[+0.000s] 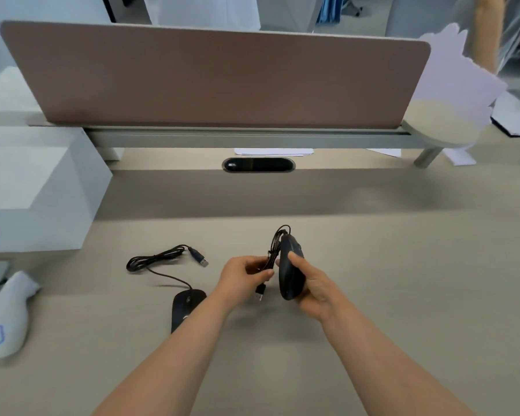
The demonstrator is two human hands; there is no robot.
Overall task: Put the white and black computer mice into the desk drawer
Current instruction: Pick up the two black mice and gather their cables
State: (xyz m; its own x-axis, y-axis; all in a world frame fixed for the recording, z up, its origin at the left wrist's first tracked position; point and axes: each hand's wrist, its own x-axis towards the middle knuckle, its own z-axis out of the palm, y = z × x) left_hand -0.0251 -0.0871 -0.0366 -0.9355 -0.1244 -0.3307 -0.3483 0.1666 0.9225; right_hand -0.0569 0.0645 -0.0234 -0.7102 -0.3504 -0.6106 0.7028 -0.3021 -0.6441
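My right hand point(312, 283) holds a black computer mouse point(288, 265) on its side, lifted above the desk. My left hand point(242, 276) is shut on that mouse's bundled black cable point(273, 250), whose USB plug point(260, 292) hangs below the fingers. A second black mouse point(185, 304) lies flat on the desk to the left, partly hidden by my left forearm. Its cable point(153, 259) is coiled behind it and ends in a USB plug point(201, 259). No white mouse and no drawer are in view.
A white handheld controller point(11, 313) lies at the desk's left edge. A white box point(36, 190) stands at the back left. A brown partition panel point(213, 79) runs along the back, with a black cable grommet point(258, 165) in front of it and papers point(457, 82) at the right.
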